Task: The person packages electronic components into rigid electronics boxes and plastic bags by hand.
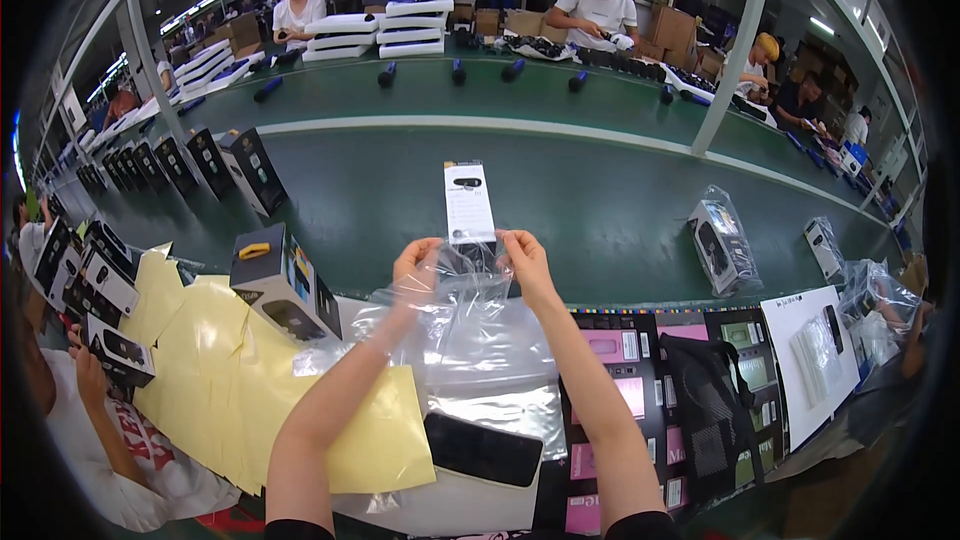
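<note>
- Head view; clock read from mid-frame, where both hands work.
- Clear bag (470,290) held between the hands, its mouth toward 12, body hanging toward 6.
- Left hand (418,258), at 9: film pinched in closed fingertips, hand partly covered by plastic.
- Right hand (525,255), at 3: film pinched between thumb and fingers; whether the box is also touched cannot be told.
- White-faced box (468,202) seen at 12, on the green belt (380,190), near end at the bag's mouth; how far it is inserted cannot be told.
- Black phone (483,450) laid at 6, just beside flat clear film (515,410).
- Yellow sheets (210,340) spread at 8; dark box (285,285) with yellow loop placed by them.
- Upright dark box (255,170) at 10, in line with others.
- Bagged box (725,245) stood at 3.
- Black mesh pouch (705,395) laid at 4, over a pink-and-black printed sheet (610,390).
- Co-workers seated across, at 11 and 1.
</note>
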`<state>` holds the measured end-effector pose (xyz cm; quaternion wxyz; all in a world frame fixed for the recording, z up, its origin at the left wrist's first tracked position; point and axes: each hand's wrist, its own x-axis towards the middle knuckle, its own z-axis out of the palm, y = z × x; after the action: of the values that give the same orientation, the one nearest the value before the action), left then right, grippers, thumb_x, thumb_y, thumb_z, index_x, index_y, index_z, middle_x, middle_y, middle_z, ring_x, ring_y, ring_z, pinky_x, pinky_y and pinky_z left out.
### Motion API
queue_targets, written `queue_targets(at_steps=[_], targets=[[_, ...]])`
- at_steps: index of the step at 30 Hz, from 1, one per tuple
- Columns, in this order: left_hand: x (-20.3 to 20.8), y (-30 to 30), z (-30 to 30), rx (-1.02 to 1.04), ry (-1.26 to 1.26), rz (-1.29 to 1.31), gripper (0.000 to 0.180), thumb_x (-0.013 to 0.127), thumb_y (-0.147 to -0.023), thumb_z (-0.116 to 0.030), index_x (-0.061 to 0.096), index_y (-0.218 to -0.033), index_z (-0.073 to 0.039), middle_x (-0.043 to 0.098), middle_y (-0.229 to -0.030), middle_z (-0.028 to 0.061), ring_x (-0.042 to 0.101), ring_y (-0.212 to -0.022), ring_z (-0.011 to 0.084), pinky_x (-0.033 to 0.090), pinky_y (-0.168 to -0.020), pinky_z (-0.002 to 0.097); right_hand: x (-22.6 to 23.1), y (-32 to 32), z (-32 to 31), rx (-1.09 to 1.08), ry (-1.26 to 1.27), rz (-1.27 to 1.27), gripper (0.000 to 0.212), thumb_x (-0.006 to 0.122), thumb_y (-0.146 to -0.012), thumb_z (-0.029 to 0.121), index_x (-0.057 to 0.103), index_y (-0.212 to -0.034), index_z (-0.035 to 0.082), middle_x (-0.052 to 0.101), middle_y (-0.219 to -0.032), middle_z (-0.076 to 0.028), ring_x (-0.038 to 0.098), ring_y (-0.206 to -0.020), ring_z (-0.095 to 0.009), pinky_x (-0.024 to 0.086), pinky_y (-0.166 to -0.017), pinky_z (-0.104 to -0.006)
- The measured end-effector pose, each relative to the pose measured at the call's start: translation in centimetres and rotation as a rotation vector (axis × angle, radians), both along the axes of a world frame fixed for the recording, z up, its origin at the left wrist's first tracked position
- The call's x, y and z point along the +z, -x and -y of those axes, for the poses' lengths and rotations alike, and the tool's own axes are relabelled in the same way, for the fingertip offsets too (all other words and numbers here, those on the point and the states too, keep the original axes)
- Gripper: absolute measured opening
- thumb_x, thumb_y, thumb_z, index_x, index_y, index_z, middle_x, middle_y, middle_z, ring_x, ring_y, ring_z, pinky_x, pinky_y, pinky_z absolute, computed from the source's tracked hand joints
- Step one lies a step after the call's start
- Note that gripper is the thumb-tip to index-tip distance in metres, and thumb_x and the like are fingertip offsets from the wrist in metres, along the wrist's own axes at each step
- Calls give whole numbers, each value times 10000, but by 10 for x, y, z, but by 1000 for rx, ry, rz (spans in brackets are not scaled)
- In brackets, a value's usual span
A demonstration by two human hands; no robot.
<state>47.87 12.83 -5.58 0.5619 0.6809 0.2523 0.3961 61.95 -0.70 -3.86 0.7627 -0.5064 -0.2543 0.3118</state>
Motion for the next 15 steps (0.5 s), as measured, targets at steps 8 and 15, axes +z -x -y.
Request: queue_targets(at_steps=[8,15], targets=[[4,-27,10,-140,207,-117,272,505,-932,-236,643,-1056,-38,589,-657,13,526,-553,68,424,-490,231,-25,-18,0,-175,189,91,240,508,-934,259,560,-980,29,627,-928,-37,576,-562,-75,375,-421,-185],[111,1,28,-93,152,-45,416,527,-927,-337,611,-677,-16,501,-534,-23,449,-475,42,361,-443,226,90,26,41,-142,0,130,228,557,-915,246,577,-960,22,654,-874,-40,576,-576,-59,413,-470,-173]])
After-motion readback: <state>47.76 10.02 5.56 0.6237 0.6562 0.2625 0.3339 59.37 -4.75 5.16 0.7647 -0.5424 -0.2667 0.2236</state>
